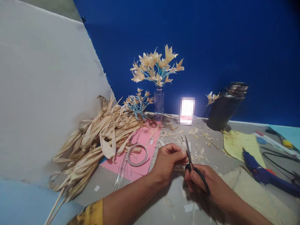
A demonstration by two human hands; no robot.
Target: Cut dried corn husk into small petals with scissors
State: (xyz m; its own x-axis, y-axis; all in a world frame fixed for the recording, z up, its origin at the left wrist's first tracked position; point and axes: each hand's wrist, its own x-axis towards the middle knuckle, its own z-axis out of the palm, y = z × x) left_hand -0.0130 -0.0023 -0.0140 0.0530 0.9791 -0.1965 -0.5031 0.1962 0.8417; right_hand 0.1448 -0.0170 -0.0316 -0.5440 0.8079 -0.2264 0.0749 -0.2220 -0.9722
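Note:
My left hand [169, 161] pinches a small pale piece [184, 147] upright between thumb and fingers; it looks like corn husk. In my right hand [203, 178] is a pair of scissors [189, 153] with black handles, its blades pointing up and slightly parted. One blade lies against or right beside the pale piece. Below the hands a thin brown stick [178, 170] shows in part. Small husk scraps [199, 153] lie scattered on the table just beyond both hands.
Left: dried husks [93, 150], pink paper [112, 167], a wire or tape ring [128, 159], thin wires. Back: husk flowers [154, 67] in a clear bottle [159, 103], a bright blurred screen [187, 111], a dark flask [222, 109]. Right: yellow paper [234, 145], a blue glue gun [255, 170], cable.

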